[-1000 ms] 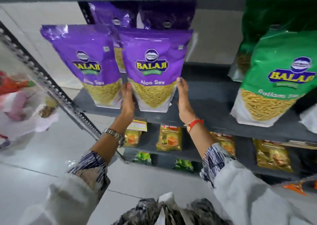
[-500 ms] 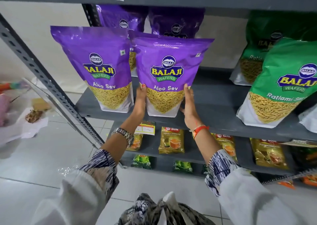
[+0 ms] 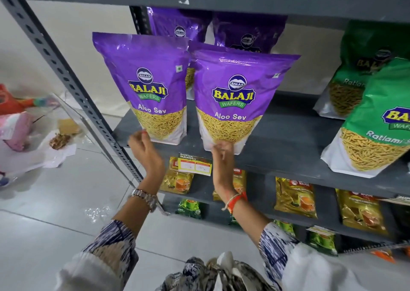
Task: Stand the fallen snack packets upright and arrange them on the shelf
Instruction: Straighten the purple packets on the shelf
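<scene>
The right hand [image 3: 222, 152] has its fingertips at the bottom edge of the front right purple packet [image 3: 235, 95], touching or lightly pinching it; blur hides which. The left hand [image 3: 143, 145] is part open and holds nothing, just below the bottom left corner of the left purple packet [image 3: 148, 86]. Both packets stand upright at the front of the shelf [image 3: 286, 148], side by side, tops nearly touching.

These look like light, glossy, slippery pouches: soft sides, brittle contents. Best held low at both sides of the gusset, not squeezed mid-body.

Behind them stand more purple packets [image 3: 248, 33], close enough to be nudged. Well to the right lean green packets [image 3: 377, 122]. A price tag [image 3: 195, 165] hangs on the shelf edge between the hands; the post [image 3: 66, 73] stands to the left.
</scene>
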Action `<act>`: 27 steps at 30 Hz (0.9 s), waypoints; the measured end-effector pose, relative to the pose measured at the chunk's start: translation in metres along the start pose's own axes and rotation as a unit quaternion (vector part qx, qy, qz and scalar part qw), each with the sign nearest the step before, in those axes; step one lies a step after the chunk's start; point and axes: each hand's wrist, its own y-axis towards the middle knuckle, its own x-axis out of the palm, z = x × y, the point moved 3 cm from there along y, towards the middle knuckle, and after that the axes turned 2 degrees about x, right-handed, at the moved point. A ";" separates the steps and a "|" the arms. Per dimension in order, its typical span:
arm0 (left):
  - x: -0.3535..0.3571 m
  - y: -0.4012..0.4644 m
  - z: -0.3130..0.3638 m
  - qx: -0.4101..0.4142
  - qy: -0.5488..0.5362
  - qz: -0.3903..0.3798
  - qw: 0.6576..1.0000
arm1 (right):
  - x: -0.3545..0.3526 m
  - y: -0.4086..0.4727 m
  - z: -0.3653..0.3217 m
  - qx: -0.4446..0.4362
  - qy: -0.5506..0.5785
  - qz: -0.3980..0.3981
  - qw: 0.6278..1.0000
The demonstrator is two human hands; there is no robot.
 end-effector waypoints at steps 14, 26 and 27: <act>0.005 0.063 0.012 -0.143 -0.027 -0.176 0.974 | 0.103 0.032 -0.026 0.134 -0.017 -0.149 0.979; 0.000 0.052 0.019 -0.096 -0.027 -0.182 0.978 | 0.099 0.023 -0.029 0.133 0.010 -0.162 0.978; 0.000 0.049 0.020 -0.082 -0.011 -0.169 0.982 | 0.095 0.020 -0.027 0.129 -0.008 -0.165 0.978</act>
